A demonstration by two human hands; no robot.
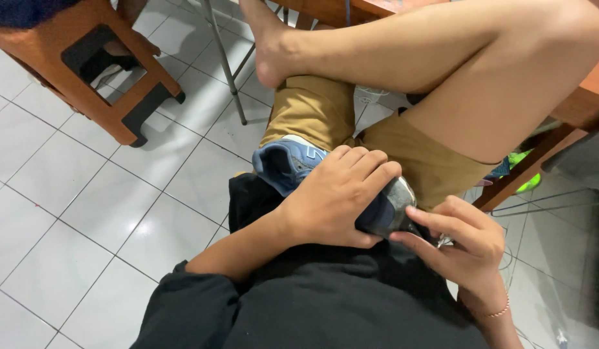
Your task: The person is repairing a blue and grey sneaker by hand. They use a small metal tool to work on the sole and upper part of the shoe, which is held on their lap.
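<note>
Blue-and-grey shoe (pixel 293 165), tan shorts (pixel 312 110), black shirt (pixel 325 304), white floor tiles (pixel 73 213), reddish-brown stool (pixel 86 71).

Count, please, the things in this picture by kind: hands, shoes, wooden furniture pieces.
Hands: 2, the left hand and the right hand, both on the shoe
Shoes: 1, a blue shoe
Wooden furniture: 2, a stool and a table
Total: 5

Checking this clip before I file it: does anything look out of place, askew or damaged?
Nothing looks damaged or spilled. The one oddity is that the blue shoe rests in the lap rather than on a foot, gripped by the left hand, while the right hand touches its grey end.
</note>
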